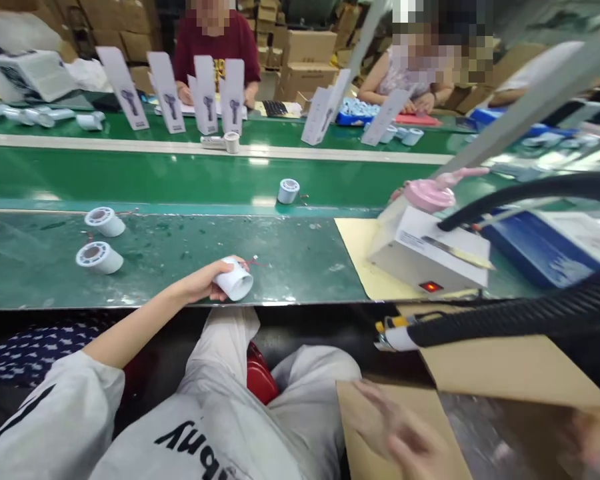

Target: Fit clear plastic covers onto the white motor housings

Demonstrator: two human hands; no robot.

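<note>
My left hand (215, 280) is wrapped round a white cylindrical housing (236, 283) at the table's front edge. The open end of the housing tilts toward me, and thin red wires with a small white plug (255, 259) stick out behind it. Low on the right, my right hand (405, 433) is smeared by motion over a flap of an open cardboard box (465, 363). Whether its fingers hold anything is unclear. Two similar housings (100, 258) with vented ends lie to the left on the green table (180, 247).
Another housing (289, 191) stands on the green belt (180, 177). A grey device (425, 250) with a lit red switch and a pink-topped bottle (430, 195) are at right. A black hose (520, 320) hangs beside the box. Two co-workers sit opposite, behind upright printed boxes (234, 100).
</note>
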